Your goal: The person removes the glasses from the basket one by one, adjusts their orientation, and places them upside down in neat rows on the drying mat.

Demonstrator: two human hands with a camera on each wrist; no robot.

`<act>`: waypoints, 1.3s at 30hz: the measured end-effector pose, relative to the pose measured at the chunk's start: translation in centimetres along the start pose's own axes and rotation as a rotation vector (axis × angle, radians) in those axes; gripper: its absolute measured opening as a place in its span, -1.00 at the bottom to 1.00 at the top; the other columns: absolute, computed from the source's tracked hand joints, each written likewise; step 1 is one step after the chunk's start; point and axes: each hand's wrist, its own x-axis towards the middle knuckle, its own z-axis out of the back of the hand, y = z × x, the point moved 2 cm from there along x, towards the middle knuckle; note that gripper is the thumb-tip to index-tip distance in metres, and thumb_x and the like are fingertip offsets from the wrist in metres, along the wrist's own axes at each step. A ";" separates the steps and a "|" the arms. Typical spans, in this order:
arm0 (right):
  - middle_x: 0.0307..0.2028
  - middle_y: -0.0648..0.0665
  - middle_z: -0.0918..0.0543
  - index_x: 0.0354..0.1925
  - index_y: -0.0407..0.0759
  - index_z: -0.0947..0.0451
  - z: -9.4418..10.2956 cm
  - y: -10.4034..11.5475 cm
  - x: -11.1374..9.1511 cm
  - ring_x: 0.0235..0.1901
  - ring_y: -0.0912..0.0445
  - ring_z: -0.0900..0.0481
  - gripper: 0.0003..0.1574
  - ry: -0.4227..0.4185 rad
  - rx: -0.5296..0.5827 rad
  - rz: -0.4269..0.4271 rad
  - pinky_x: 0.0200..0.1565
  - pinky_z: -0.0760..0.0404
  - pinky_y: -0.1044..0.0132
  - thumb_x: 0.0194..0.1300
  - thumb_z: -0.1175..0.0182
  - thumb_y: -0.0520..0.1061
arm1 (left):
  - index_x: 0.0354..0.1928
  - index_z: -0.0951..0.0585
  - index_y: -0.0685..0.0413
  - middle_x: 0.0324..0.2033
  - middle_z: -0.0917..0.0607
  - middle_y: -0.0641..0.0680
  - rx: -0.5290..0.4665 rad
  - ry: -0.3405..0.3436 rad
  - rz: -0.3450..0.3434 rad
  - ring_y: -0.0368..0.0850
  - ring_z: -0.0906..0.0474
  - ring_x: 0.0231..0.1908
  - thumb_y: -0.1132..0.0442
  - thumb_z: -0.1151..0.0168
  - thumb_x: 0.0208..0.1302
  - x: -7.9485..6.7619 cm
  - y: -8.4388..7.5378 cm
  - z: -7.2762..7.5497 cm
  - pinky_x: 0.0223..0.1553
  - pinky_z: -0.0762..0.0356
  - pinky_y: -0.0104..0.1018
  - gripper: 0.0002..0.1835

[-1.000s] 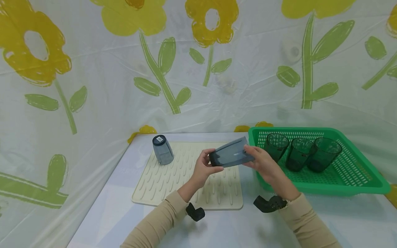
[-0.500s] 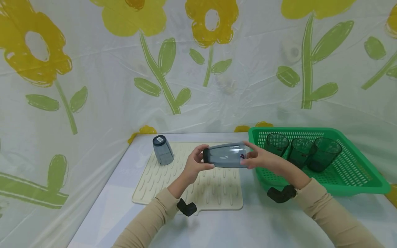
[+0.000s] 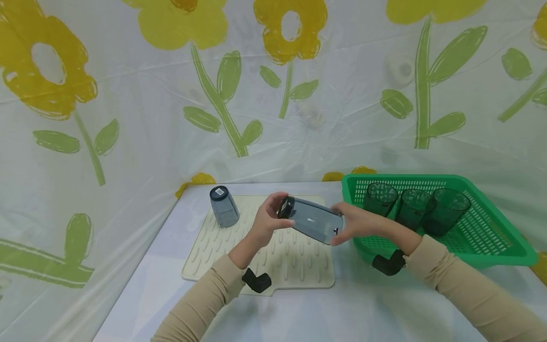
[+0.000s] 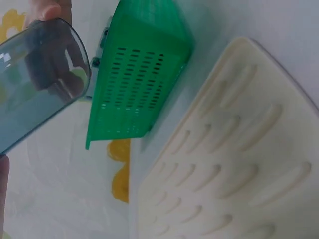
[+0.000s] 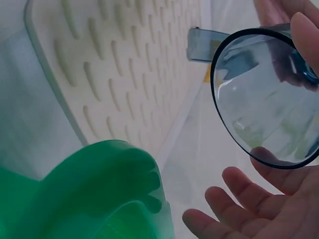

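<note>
Between both hands, over the ribbed cream drying mat [image 3: 299,278], a smoky blue-grey drinking glass [image 3: 316,221] lies on its side in the air. Its dark base points left and its mouth tips down to the right. My left hand [image 3: 264,224] grips the base end with the thumb in front. At the mouth end my right hand [image 3: 359,222] pinches the rim between thumb and finger; the right wrist view shows the other fingers [image 5: 234,199] spread below. A matching glass [image 3: 225,211] stands upside down on the mat's far left corner.
A green perforated basket [image 3: 431,260] stands on the right of the white table [image 3: 141,289], with three dark glasses [image 3: 412,206] upright inside. Its near left corner is close to my right forearm. A flower-printed curtain [image 3: 342,133] hangs behind the table.
The held glass has swung from mouth end raised to mouth end lowered, turning its base into view. My right hand has shifted its hold on the mouth end, and my left hand has moved slightly left.
</note>
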 end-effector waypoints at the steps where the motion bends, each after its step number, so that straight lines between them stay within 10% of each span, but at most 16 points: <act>1: 0.02 -0.28 -0.37 0.19 -0.44 -0.17 -0.1 0.0 0.1 -0.09 -0.06 -0.32 0.12 -0.003 -0.032 0.015 -0.16 -0.48 0.14 -0.13 -0.43 0.16 | 0.11 -0.34 0.09 -0.04 -0.48 -0.11 -0.002 0.006 -0.003 -0.26 -0.39 -0.04 0.13 -0.53 -0.26 0.1 -0.1 -0.1 -0.09 -0.46 -0.47 -0.18; 19: -0.13 -0.18 -0.49 0.10 -0.36 -0.31 -1.4 0.5 0.5 -0.19 0.02 -0.41 -0.07 -0.109 -0.001 0.109 -0.28 -0.49 0.26 -0.09 -0.40 0.14 | 0.27 -0.15 0.39 0.09 -0.38 0.12 -0.054 -0.062 0.099 -0.24 -0.39 0.03 -0.06 -0.51 -0.27 0.5 -0.9 -0.9 -0.04 -0.43 -0.46 0.12; 30: -0.07 -0.20 -0.46 0.16 -0.35 -0.27 -1.3 1.2 0.8 -0.15 0.00 -0.40 -0.03 -0.111 0.073 0.135 -0.22 -0.49 0.23 -0.08 -0.41 0.12 | 0.13 -0.35 0.31 -0.13 -0.56 -0.10 -0.054 -0.172 0.003 -0.29 -0.50 -0.13 -0.13 -0.54 -0.42 1.5 -2.0 -1.5 -0.17 -0.49 -0.47 0.03; 39: 0.19 -0.37 -0.31 0.27 -0.39 -0.12 -0.3 1.2 0.5 0.17 -0.24 -0.23 0.12 -0.107 0.017 0.083 0.07 -0.36 -0.16 -0.04 -0.38 0.16 | 0.13 -0.37 0.31 -0.20 -0.58 -0.17 0.009 -0.199 0.014 -0.33 -0.50 -0.23 -0.21 -0.54 -0.54 2.2 -3.5 -1.4 -0.20 -0.50 -0.45 0.12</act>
